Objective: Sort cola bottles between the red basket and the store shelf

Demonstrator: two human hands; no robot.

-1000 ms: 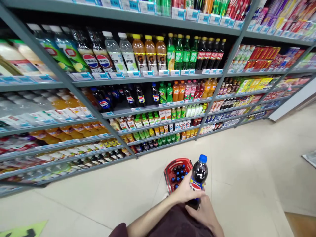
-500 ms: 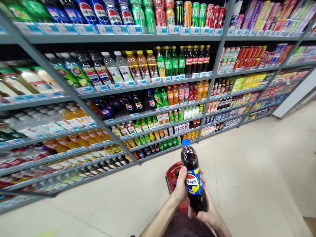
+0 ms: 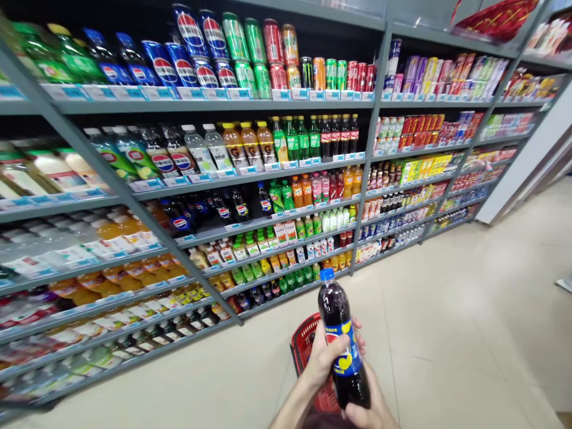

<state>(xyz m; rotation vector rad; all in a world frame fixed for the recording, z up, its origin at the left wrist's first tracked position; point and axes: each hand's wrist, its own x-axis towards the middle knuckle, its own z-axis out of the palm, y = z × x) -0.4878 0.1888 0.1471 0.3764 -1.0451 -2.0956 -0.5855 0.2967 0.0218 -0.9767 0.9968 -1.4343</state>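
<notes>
A dark cola bottle (image 3: 342,339) with a blue cap and a blue, red and yellow label stands upright in front of me, gripped by both hands. My left hand (image 3: 322,357) wraps round its label from the left. My right hand (image 3: 370,408) cups its base from below. Behind the bottle a red shopping basket (image 3: 302,344) sits on the floor, mostly hidden by my hands. Part of its rim shows.
Grey shelving (image 3: 250,176) packed with drink bottles and cans runs along the left and ahead. Snack shelves (image 3: 429,161) continue to the right. Pale tiled floor (image 3: 465,333) stretches to the right of me.
The bottle rose from a tilt over the basket to upright in front of me. My view lifted, so higher shelves with cans came into sight.
</notes>
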